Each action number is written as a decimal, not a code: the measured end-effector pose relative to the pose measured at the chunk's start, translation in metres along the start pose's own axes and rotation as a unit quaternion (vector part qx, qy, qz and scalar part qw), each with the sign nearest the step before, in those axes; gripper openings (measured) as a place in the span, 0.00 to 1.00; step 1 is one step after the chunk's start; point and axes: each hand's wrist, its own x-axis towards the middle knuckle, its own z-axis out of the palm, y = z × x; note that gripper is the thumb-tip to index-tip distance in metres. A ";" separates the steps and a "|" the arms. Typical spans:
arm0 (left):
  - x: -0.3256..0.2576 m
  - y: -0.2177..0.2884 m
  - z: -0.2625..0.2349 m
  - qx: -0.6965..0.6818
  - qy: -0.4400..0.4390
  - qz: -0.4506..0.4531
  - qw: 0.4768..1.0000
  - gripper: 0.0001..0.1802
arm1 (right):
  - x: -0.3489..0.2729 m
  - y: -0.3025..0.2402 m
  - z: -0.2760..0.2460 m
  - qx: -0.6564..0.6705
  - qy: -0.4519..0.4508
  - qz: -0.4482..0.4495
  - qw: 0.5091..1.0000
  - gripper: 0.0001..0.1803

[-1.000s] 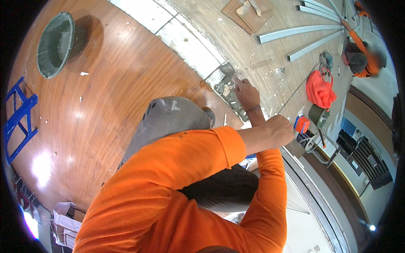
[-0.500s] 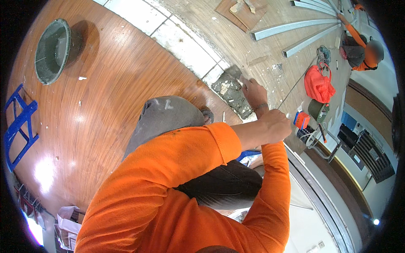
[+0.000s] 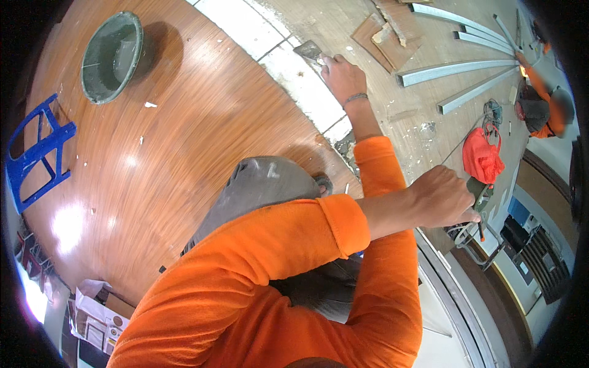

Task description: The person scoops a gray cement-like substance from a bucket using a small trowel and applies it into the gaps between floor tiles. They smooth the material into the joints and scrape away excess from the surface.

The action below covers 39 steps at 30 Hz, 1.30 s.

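Mortar grey patches sit near the white strip; right hand grips a trowel there, left hand seemingly closed on a tool; most of the strip is bare.

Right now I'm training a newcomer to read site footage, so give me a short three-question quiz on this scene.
1. True or false: the green basin stands on the wooden floor, away from both hands.
2. What does the right hand grip? A) a trowel B) a hammer C) a paintbrush
3. Fill in: the plastic frame at the left edge of the picture is ____ in colour.

Key: 1 true. 2 A, the trowel, its blade down on the floor at the edge of the white strip. 3 blue.
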 end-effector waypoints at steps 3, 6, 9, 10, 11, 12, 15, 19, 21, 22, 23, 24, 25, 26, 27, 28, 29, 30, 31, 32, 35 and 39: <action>0.004 0.003 -0.005 -0.014 -0.016 0.031 0.999 0.31 | -0.038 0.027 -0.011 -0.042 -0.067 0.012 0.997 0.20; 0.002 -0.003 -0.010 0.010 -0.029 0.012 0.999 0.32 | -0.072 0.040 -0.010 -0.045 -0.147 0.004 0.988 0.23; 0.000 0.000 -0.015 0.021 -0.015 0.028 0.999 0.33 | -0.084 0.056 -0.026 -0.051 -0.181 0.012 0.982 0.23; 0.000 0.000 -0.018 0.015 0.000 0.031 0.999 0.33 | -0.079 0.056 -0.029 -0.050 -0.190 0.020 0.980 0.23; -0.001 0.000 -0.019 0.003 0.016 0.032 0.999 0.33 | -0.070 0.048 -0.030 -0.040 -0.151 0.009 0.988 0.23; -0.001 0.003 -0.019 -0.003 0.007 0.022 1.000 0.34 | -0.055 0.037 -0.033 -0.031 -0.114 0.004 0.993 0.22; 0.007 0.001 -0.021 -0.009 -0.017 0.005 1.000 0.36 | -0.011 0.009 -0.026 -0.026 -0.069 -0.003 0.997 0.19; 0.004 -0.014 -0.019 0.000 -0.019 -0.003 1.000 0.37 | -0.020 0.009 -0.019 -0.033 -0.116 0.007 0.993 0.19; 0.004 -0.014 -0.015 -0.005 -0.022 0.006 1.000 0.37 | -0.055 0.031 -0.013 -0.052 -0.142 0.032 0.988 0.19; 0.007 -0.012 -0.012 -0.011 -0.031 0.017 0.999 0.36 | -0.078 0.048 -0.015 -0.067 -0.153 0.053 0.984 0.19; 0.005 -0.020 -0.013 0.002 -0.030 0.008 1.000 0.36 | -0.090 0.049 -0.009 -0.058 -0.162 0.054 0.984 0.19; 0.005 -0.023 -0.007 0.003 -0.050 0.003 0.999 0.37 | -0.113 0.060 -0.007 -0.059 -0.170 0.074 0.981 0.18; 0.002 -0.024 -0.002 0.004 -0.046 0.012 0.999 0.37 | -0.133 0.067 -0.009 -0.060 -0.175 0.090 0.979 0.18; -0.001 -0.028 0.007 0.005 -0.044 0.018 0.999 0.38 | -0.155 0.074 -0.008 -0.048 -0.179 0.103 0.977 0.19; -0.003 -0.032 0.016 0.004 -0.043 0.024 0.999 0.38 | -0.176 0.081 -0.008 -0.035 -0.183 0.117 0.975 0.19; -0.006 -0.036 0.025 0.007 -0.057 0.027 0.998 0.38 | -0.192 0.088 -0.007 -0.022 -0.187 0.131 0.973 0.19; -0.008 -0.036 0.029 0.009 -0.072 0.030 0.997 0.38 | -0.201 0.090 -0.011 -0.021 -0.186 0.146 0.971 0.19; -0.010 -0.036 0.034 0.012 -0.085 0.033 0.996 0.37 | -0.208 0.092 -0.014 -0.020 -0.185 0.161 0.969 0.19; -0.012 -0.035 0.039 0.014 -0.090 0.037 0.995 0.37 | -0.213 0.094 -0.017 -0.018 -0.184 0.175 0.967 0.20; -0.013 -0.032 0.041 0.014 -0.095 0.044 0.994 0.37 | -0.214 0.093 -0.021 -0.007 -0.165 0.200 0.966 0.19; -0.010 -0.026 0.048 0.003 -0.136 0.052 0.989 0.36 | -0.213 0.087 -0.019 0.010 -0.130 0.243 0.961 0.19; -0.014 -0.020 0.060 -0.013 -0.149 0.056 0.987 0.35 | -0.227 0.081 -0.004 0.017 -0.139 0.247 0.959 0.18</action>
